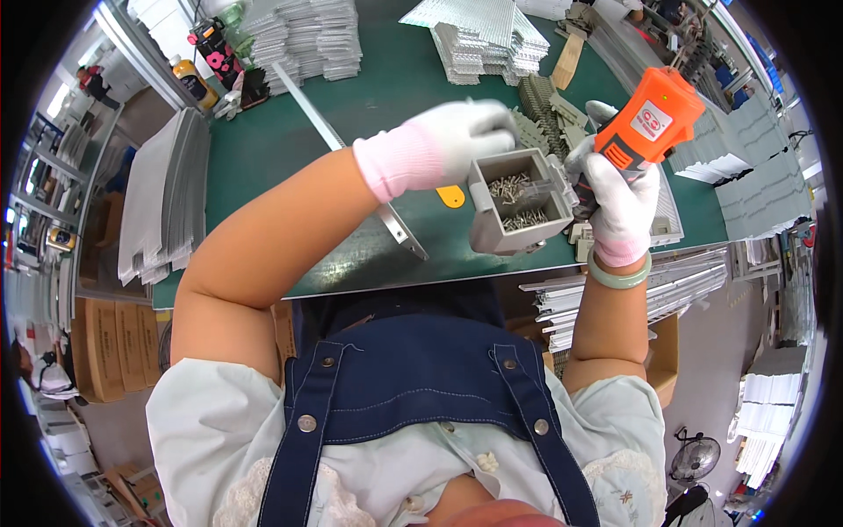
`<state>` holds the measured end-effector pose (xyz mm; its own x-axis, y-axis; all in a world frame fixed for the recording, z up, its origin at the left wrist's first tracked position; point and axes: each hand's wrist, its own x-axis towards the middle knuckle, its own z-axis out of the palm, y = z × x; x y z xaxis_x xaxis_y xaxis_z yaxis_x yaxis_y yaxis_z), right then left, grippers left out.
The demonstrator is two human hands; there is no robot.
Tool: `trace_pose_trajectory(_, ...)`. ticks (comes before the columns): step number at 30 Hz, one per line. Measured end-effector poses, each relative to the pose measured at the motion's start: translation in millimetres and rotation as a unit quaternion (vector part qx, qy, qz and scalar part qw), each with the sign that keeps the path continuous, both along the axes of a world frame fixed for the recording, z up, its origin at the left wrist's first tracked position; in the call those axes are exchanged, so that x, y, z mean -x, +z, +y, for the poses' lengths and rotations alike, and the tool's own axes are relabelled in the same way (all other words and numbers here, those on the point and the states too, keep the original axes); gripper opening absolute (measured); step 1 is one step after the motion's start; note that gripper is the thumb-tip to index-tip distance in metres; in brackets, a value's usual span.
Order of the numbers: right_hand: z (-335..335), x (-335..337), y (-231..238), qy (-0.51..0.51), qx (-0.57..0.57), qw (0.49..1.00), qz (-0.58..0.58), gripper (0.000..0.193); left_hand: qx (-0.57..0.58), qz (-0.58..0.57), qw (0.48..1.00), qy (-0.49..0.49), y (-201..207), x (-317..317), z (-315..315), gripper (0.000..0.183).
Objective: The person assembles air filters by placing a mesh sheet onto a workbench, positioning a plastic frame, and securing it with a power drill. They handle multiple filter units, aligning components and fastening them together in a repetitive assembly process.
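Observation:
My right hand (625,204), in a white glove with a pink cuff, is closed around an orange and black power screwdriver (652,119). My left hand (457,140), gloved the same way, hovers just beyond a grey box (488,230). Its fingers are blurred by motion, so what they hold, if anything, does not show. Small metal screws (525,220) lie in the two compartments of the box. Grey-green plastic parts (546,114) are gathered behind the box. Left of it, a long metal strip (397,230) lies slantwise under my left forearm.
Stacks of silvery panels (303,39) and ridged sheets (483,44) stand along the back of the green table (255,176). Pale flat sheets (162,193) lean at its left edge. A yellow tag (450,196) lies near the box. Metal strips (632,285) jut out below the right edge.

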<state>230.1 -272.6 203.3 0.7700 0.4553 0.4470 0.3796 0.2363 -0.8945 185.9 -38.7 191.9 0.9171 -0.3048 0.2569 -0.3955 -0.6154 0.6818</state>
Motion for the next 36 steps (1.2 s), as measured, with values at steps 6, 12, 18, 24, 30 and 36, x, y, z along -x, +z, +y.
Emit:
trace_pose_trajectory(6, 2, -14, -2, -0.023, -0.005, 1.000, -0.010, 0.049, 0.060, -0.175, 0.982, -0.049, 11, 17, -2, 0.016)
trace_pose_trajectory(12, 4, -27, -13, -0.040, 0.046, 0.997, -0.043, 0.045, 0.010, -0.110, 0.994, -0.026, 1, 7, -1, 0.015)
trace_pose_trajectory(18, 9, -25, -22, -0.119, 0.107, 0.984, -0.083, 0.038, -0.094, -0.162, 0.982, -0.032, -4, -4, -7, 0.009)
trace_pose_trajectory(24, 9, -19, -19, -0.152, 0.133, 0.976, -0.086, 0.037, 0.010, 0.025, 1.000, 0.002, 7, 3, -11, 0.011)
trace_pose_trajectory(30, 20, -9, -20, -0.153, 0.120, 0.978, -0.081, 0.036, -0.009, -0.025, 1.000, 0.000, 1, 15, -1, 0.013)
trace_pose_trajectory(36, 19, -16, -21, -0.077, 0.098, 0.991, -0.057, 0.039, 0.055, 0.050, 0.997, -0.005, 7, 22, 3, 0.012)
